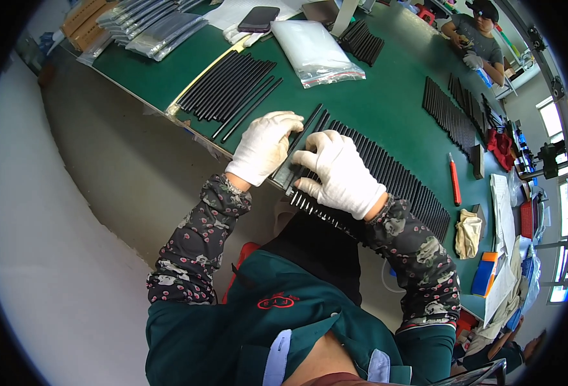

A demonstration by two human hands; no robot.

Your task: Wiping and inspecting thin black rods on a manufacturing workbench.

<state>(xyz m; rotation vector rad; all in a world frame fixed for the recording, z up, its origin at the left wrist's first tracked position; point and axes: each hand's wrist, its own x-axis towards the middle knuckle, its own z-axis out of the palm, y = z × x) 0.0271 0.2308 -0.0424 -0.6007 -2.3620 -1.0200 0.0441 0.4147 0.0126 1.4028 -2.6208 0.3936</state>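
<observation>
below, both white-gloved hands work at the near edge of the green desk (387, 109). left hand (263, 147): fingers curled, closed around the left end of a bundle of black strips (292, 168). right hand (339, 172): fingers spread flat, pressing on the same bundle and on the long row of black strips (400, 177) running to the right. farther back lie a second pile of black rods (229, 90), a clear plastic bag (314, 51), a dark phone (258, 18) and a red-handled cutter (454, 180).
</observation>
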